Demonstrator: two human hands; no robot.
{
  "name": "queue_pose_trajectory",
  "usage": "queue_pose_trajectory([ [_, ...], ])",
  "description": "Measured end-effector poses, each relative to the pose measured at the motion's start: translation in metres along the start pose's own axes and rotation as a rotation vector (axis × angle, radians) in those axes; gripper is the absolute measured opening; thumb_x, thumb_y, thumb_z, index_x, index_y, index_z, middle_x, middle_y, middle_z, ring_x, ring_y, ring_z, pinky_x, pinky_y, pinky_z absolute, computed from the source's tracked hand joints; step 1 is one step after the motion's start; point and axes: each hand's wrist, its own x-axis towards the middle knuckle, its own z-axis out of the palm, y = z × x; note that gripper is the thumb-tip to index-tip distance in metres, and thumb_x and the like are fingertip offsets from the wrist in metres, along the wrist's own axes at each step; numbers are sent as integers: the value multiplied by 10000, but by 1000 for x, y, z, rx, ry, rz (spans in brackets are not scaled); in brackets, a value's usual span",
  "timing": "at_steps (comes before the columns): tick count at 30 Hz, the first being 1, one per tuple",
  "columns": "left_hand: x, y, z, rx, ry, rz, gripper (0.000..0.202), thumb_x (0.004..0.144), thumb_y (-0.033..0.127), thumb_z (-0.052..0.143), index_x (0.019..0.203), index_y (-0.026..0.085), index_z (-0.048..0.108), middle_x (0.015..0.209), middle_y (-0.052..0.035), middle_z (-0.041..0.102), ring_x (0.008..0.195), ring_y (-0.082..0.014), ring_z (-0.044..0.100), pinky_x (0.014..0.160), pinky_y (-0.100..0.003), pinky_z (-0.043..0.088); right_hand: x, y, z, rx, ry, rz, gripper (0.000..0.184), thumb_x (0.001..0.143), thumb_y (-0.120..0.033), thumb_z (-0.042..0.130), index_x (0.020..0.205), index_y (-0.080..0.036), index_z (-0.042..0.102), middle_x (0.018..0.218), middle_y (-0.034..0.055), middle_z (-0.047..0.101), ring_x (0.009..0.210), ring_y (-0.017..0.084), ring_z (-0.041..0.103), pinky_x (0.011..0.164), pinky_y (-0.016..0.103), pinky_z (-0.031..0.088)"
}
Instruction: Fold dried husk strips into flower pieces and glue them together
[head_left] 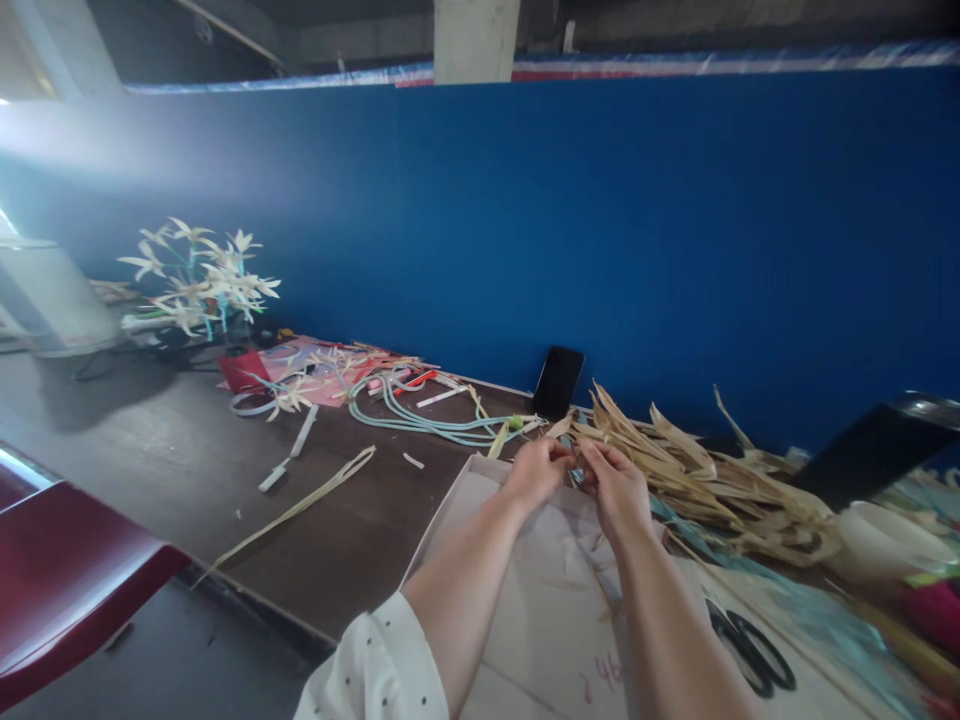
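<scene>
Left hand point(538, 472) and right hand point(616, 485) meet over a pale box's point(517, 610) far end, fingertips pinched on a small piece point(575, 456), too blurred to identify. Dried husks point(720, 485) lie at three o'clock, a phone point(559, 381) at twelve.

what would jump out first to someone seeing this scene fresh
Probably the broad blue partition behind the table. Next, the pale artificial flowers toward the table's left, and the heap of dry corn husks just right of the right hand, which meets the left hand near the far end of the shallow box.
</scene>
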Motion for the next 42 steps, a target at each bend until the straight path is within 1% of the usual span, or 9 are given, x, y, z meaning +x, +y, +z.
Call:
queue_pose_trajectory([
  [8, -3, 5, -4, -97, -75, 27, 301, 725, 360, 604, 902, 135, 696, 819, -50, 685, 743, -147, 598, 682, -235, 439, 1, 0, 0, -16, 39, -6, 434, 557, -469, 777, 825, -143, 675, 501, -45, 476, 413, 46, 344, 348, 168, 232],
  [18, -1, -1, -4, 77, -51, 59, 244, 732, 349, 586, 807, 141, 691, 734, -31, 673, 696, -140, 582, 644, -224, 412, 0, 2, -1, -166, 27, -22, 438, 584, -519, 735, 813, -150, 677, 465, -56, 451, 415, 69, 361, 388, 201, 264],
  [27, -5, 2, -3, 211, -10, 146, 240, 779, 339, 528, 798, 162, 690, 780, -44, 684, 730, -155, 596, 673, -233, 417, 1, 3, -2, -140, 39, -6, 441, 571, -507, 748, 825, -152, 688, 445, -62, 439, 410, 66, 348, 385, 199, 250],
  [29, -6, 3, -3, 201, -6, 136, 242, 782, 342, 525, 807, 166, 690, 785, -44, 687, 738, -159, 601, 673, -235, 416, 0, 2, -1, -138, 44, -2, 471, 583, -516, 739, 876, -150, 697, 481, -46, 478, 418, 67, 360, 382, 198, 258],
  [32, -7, 4, -3, 169, -11, 107, 261, 791, 361, 518, 829, 171, 691, 793, -42, 693, 744, -164, 606, 684, -242, 419, -2, -1, 0, -70, 58, 14, 519, 621, -553, 698, 967, -167, 693, 688, 15, 615, 446, 59, 393, 378, 192, 276],
  [34, -7, 4, -3, 163, -12, 99, 264, 796, 366, 514, 833, 173, 690, 800, -41, 694, 748, -165, 608, 692, -245, 420, -2, -1, -1, -54, 62, 13, 516, 630, -567, 683, 974, -181, 691, 782, 33, 641, 456, 56, 410, 378, 189, 285],
  [36, -8, 5, -3, 176, -8, 116, 250, 796, 353, 517, 826, 173, 688, 806, -41, 692, 754, -166, 608, 692, -245, 421, -1, 1, -2, -77, 43, 4, 489, 615, -550, 703, 929, -176, 691, 681, 6, 611, 443, 60, 402, 378, 189, 278],
  [39, -9, 5, -2, 205, -5, 155, 231, 795, 335, 523, 815, 171, 684, 812, -46, 688, 750, -163, 602, 683, -239, 421, 2, 6, -5, -123, 18, -9, 439, 590, -517, 737, 837, -160, 671, 485, -51, 478, 412, 70, 370, 381, 195, 265],
  [42, -9, 4, 0, 218, -6, 186, 227, 798, 330, 522, 812, 172, 684, 804, -41, 685, 734, -155, 595, 668, -233, 415, 5, 10, -7, -154, 27, -27, 400, 608, -514, 727, 784, -164, 645, 447, -67, 433, 393, 68, 348, 375, 196, 251],
])
